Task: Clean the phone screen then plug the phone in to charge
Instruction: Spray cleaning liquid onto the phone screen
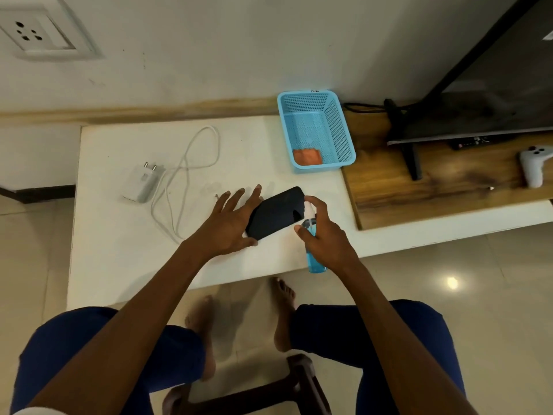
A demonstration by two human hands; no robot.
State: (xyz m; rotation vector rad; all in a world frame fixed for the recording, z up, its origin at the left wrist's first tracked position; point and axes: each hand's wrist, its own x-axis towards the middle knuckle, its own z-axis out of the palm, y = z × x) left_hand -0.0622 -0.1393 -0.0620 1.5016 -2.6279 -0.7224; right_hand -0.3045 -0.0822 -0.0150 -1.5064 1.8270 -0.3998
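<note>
Knees in blue trousers (98, 354) sit closest to the cam, w/ bare feet on the tile floor between them and a dark stool (248, 390) at the bottom edge. Right hand (324, 235) is wrapped round a blue spray bottle (314, 259), index finger up on the white nozzle, thumb across the front; bottle is upright, nozzle facing the phone (276, 212). Phone lies dark-screen-up on the white table (119, 250), just left of that hand. Left hand (230, 223) is spread flat and open, fingers splayed, palm edge and thumb touching the phone's left side, gripping nothing. Left of the left hand: white charger adapter (140, 184) lying on its side, pins up, w/ its white cable (185, 175) looped beside it. Beyond the right hand: blue basket (344, 136) holding an orange cloth (307, 157). Wall socket (39, 34) is far up-left.
</note>
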